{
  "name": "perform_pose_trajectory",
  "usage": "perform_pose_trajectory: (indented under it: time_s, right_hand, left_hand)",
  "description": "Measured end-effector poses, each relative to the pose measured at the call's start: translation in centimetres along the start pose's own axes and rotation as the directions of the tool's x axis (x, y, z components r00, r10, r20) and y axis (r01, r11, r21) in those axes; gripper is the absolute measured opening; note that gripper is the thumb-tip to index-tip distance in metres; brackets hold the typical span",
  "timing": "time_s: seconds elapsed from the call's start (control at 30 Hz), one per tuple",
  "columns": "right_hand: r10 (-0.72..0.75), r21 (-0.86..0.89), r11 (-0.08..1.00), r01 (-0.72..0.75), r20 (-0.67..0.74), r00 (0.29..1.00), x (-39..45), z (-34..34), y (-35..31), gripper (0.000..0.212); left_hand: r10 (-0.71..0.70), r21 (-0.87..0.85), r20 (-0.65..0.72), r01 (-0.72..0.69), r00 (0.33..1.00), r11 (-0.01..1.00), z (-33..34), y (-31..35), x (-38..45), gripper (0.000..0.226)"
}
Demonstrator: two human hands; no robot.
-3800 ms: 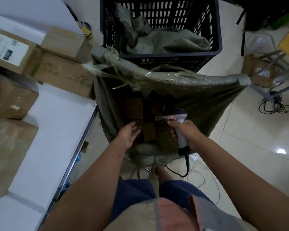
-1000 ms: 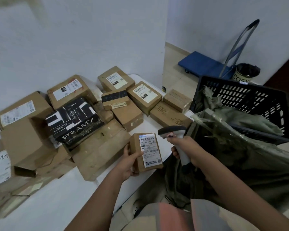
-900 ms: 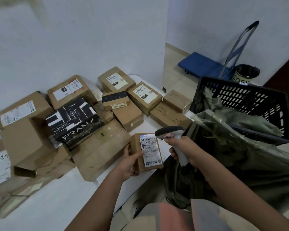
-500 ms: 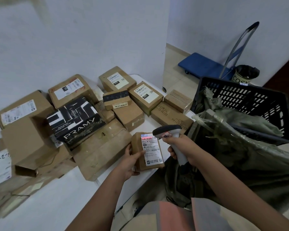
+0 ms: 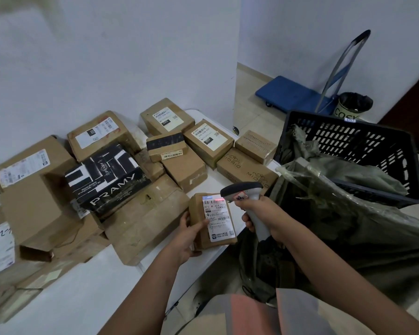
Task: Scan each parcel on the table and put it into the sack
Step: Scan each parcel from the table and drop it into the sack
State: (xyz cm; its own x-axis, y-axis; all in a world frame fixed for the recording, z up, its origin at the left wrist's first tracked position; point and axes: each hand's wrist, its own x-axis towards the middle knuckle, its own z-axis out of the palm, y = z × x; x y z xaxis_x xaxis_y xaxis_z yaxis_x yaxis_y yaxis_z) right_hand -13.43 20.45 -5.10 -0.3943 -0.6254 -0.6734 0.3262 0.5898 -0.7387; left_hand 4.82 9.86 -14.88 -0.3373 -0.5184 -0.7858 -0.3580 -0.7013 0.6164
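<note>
A white table (image 5: pixel 87 293) against a white wall carries brown cardboard parcels. The left hand (image 5: pixel 188 234) grips a small labelled cardboard parcel (image 5: pixel 212 220); the right hand (image 5: pixel 264 217) grips a grey handheld scanner (image 5: pixel 243 191) over it. Right of the fingers (image 5: pixel 248 220) gapes the grey-green woven sack (image 5: pixel 348 228), a black plastic crate (image 5: pixel 363 151) holding crumpled sacking beyond.

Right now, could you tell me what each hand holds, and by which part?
Left hand grips the parcel by its left side; right hand grips the scanner by its handle.

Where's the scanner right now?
In the head view, right of centre: the right hand grips the scanner at the table's near edge, its head over the label of the small parcel the left hand holds.
</note>
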Motion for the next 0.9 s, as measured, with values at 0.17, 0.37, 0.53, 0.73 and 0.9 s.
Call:
perform_pose_trajectory:
  time_s: [0.17, 0.37, 0.53, 0.73, 0.9]
  right_hand:
    - [0.041, 0.112, 0.993, -0.023, -0.157, 0.987, 0.0, -2.6, 1.2, 0.024]
    - [0.168, 0.278, 0.959, -0.058, -0.394, 0.903, -0.5, -11.5, 5.5, 0.025]
    - [0.291, 0.368, 0.923, -0.109, -0.486, 0.824, -2.1, -16.9, 10.1, 0.022]
    - [0.365, 0.438, 0.890, -0.127, -0.516, 0.775, -3.4, -22.6, 15.4, 0.019]
    - [0.418, 0.453, 0.874, -0.176, -0.515, 0.748, -4.2, -27.0, 17.9, 0.022]
  left_hand:
    - [-0.023, -0.061, 0.081, 0.028, 0.996, 0.998, 0.9, 0.6, -0.8, 0.064]
    - [-0.127, 0.034, 0.311, 0.123, 0.942, 0.992, 6.4, 0.6, -1.4, 0.045]
    - [-0.336, 0.264, 0.404, 0.243, 0.851, 0.933, 11.8, -3.1, -0.5, 0.049]
    - [-0.448, 0.497, 0.281, 0.270, 0.849, 0.825, 17.9, -9.3, 1.8, 0.058]
    - [-0.379, 0.566, 0.202, 0.208, 0.903, 0.797, 24.4, -12.2, 3.4, 0.054]
